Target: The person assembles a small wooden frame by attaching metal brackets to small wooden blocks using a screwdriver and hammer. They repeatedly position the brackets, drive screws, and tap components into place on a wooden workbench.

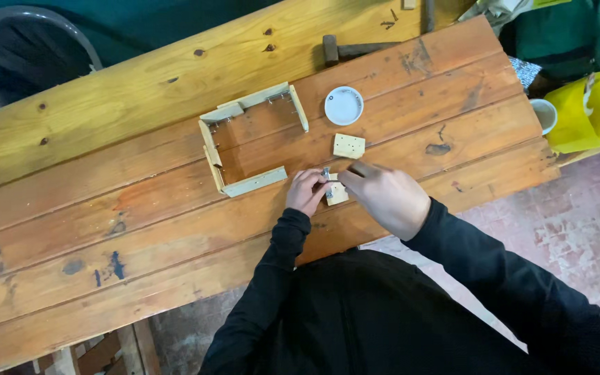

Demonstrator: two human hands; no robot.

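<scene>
Wooden plank table (140, 208), both hands at its near edge. Left hand (307, 191) and right hand (387, 198) pinch a small wood block (337, 194) between fingertips. Open-sided wooden frame (248, 139) beside them holds nothing; white lid (344, 105) and second block (348, 146) lie close.

A small pale wooden block (337, 194), a metal piece on its left edge, lies flat on the tabletop (140, 208) between both hands.

Soft even daylight, slight blur
</scene>
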